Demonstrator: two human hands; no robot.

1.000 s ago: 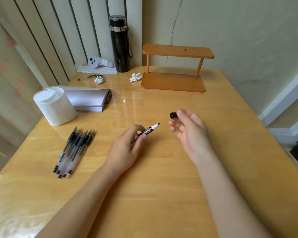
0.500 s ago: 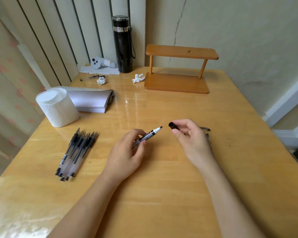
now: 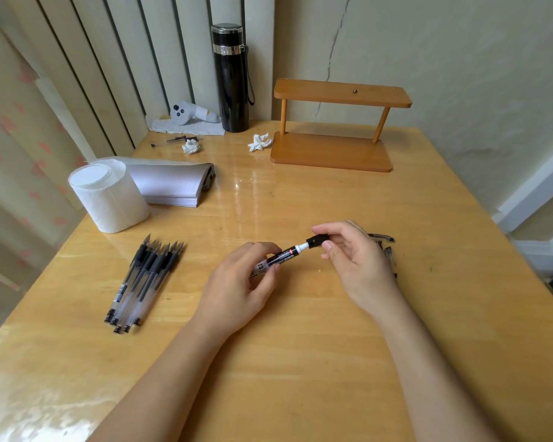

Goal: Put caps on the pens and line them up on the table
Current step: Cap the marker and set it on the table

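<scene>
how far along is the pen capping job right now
Done: a group of capped pens lies side by side on the table, on the person's left. In hand: the left hand holds a marker while the right hand brings the black cap onto its tip; the white neck still shows, so it is not fully seated. Left: a few pens lie partly hidden behind the right hand.
</scene>
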